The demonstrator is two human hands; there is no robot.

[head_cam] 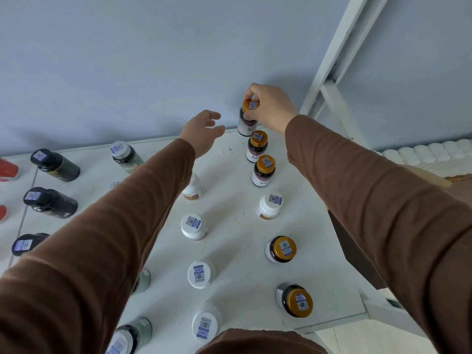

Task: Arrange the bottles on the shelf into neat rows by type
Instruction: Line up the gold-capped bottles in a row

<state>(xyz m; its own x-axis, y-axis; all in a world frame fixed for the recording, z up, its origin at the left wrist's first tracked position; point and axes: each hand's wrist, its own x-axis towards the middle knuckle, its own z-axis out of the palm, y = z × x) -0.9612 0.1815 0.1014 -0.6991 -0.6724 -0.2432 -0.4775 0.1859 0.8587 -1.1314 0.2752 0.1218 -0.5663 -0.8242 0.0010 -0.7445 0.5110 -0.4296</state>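
On the white shelf [229, 251], the right hand [270, 108] grips a dark glass bottle with a gold cap [247, 118] by its cap, fingers wrapped around the lid, at the far edge of the shelf against the pale blue wall [127, 60]; whether its base touches the shelf I cannot tell. Just in front of it stand two more gold-capped dark bottles [258, 146] in a line running toward the near edge, then a white plastic bottle with a white cap [270, 205], then two further gold-capped bottles [281, 249] nearer the right front corner. The left hand [204, 131] hovers empty to the left of the held bottle, fingers spread wide, touching nothing. A loose column of white-capped white bottles [194, 226] runs down the middle of the shelf, partly hidden by the brown left sleeve [102, 238]. Toward the left edge stand three black bottles with black caps [51, 203], and a dark green bottle with a white cap [125, 155] sits near the far edge.
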